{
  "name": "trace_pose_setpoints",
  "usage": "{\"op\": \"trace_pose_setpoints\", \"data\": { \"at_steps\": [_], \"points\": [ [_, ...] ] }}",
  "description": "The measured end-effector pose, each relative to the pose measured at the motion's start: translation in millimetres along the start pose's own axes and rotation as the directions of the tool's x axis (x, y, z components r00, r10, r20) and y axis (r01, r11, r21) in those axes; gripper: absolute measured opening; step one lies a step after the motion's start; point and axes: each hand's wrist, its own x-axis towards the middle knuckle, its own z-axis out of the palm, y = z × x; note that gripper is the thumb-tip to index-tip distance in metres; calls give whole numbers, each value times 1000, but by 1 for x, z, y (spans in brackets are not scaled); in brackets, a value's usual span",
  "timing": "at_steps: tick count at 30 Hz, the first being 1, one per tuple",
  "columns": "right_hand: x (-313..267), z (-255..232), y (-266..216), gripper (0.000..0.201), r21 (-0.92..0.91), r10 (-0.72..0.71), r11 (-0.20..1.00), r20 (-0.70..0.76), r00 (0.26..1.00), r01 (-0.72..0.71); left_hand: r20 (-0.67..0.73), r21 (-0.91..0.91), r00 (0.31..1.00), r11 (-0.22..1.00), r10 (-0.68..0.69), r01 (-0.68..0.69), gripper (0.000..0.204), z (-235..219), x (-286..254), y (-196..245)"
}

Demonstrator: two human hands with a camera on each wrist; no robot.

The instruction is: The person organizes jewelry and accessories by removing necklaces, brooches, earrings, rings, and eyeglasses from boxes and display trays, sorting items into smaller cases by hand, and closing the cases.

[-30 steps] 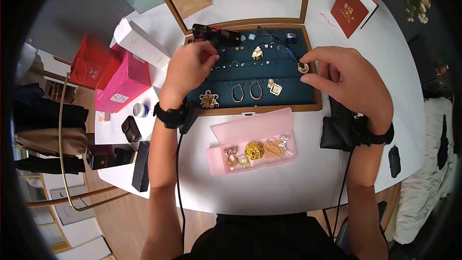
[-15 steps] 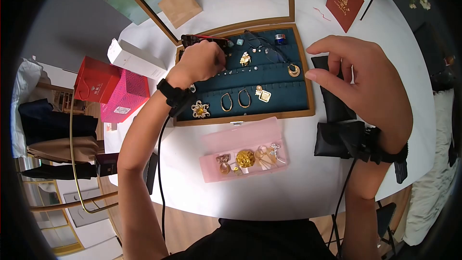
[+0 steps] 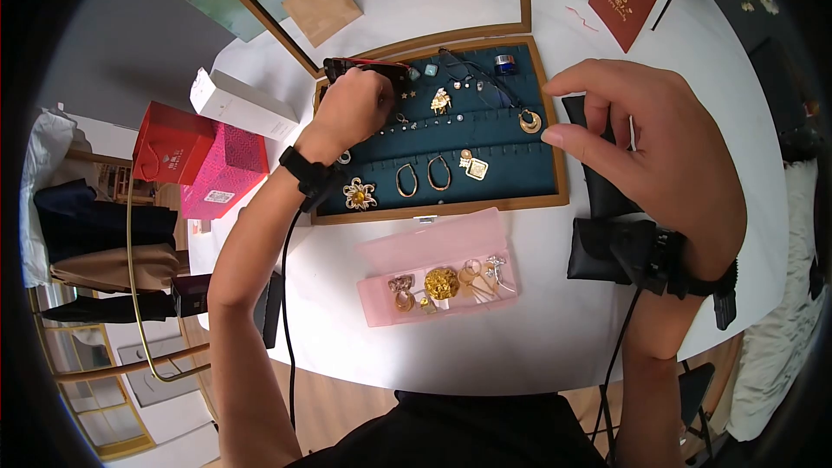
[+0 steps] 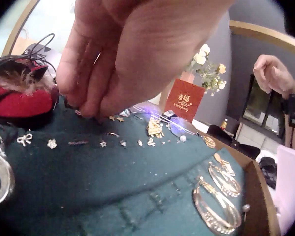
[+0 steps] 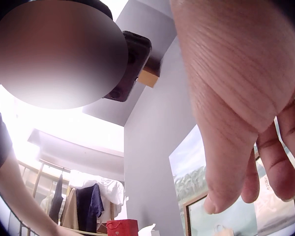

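My left hand [image 3: 351, 108] is over the left part of the green-lined jewelry case [image 3: 381, 147], palm down with bent fingers. In the left wrist view its fingertips [image 4: 91, 110] come right down to the cloth, at a tiny pink earring [image 4: 77, 112] beside two gold star studs [image 4: 116, 118]. I cannot tell whether they pinch it. A row of small stud earrings [image 4: 103, 143] lies in front. My right hand [image 3: 650, 130] hovers past the case's right edge, thumb and forefinger apart and holding nothing. Nearest it is a gold crescent earring [image 3: 529, 121].
Large hoop earrings [image 3: 406, 180], a flower brooch [image 3: 359, 194] and glasses [image 3: 494, 91] lie in the case, its glass lid raised behind. A pink box [image 3: 381, 305] with jewelry is in front. Black pouches [image 3: 598, 247], a red book [image 3: 626, 0] and a white box [image 3: 243, 104] stand around.
The right hand has left the gold crescent earring and drawn back to the right. The left hand has turned palm down over the case's left part. The whole head view has shifted slightly.
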Motion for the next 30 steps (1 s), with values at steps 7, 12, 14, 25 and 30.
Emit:
{"op": "trace_pose_setpoints", "data": {
  "at_steps": [7,12,14,25,30],
  "points": [
    [0,1,0,27,-17,-9,1000,-1,1000,9,-46,-78,997,995,57,-61,12,-9,-9,2],
    [1,1,-3,27,-44,-17,999,6,1000,18,109,-38,992,998,62,-58,17,-13,-12,12],
    [0,0,-5,26,-47,1,999,22,1000,0,108,4,992,997,70,-71,16,-11,-10,13],
    [-1,-1,0,26,-47,-24,999,-13,1000,24,228,-102,967,991,112,-90,9,2,-1,-2],
    [0,0,0,26,-25,-25,999,-33,999,24,27,-55,989,989,142,-141,8,-13,-7,-5]
  ]
}}
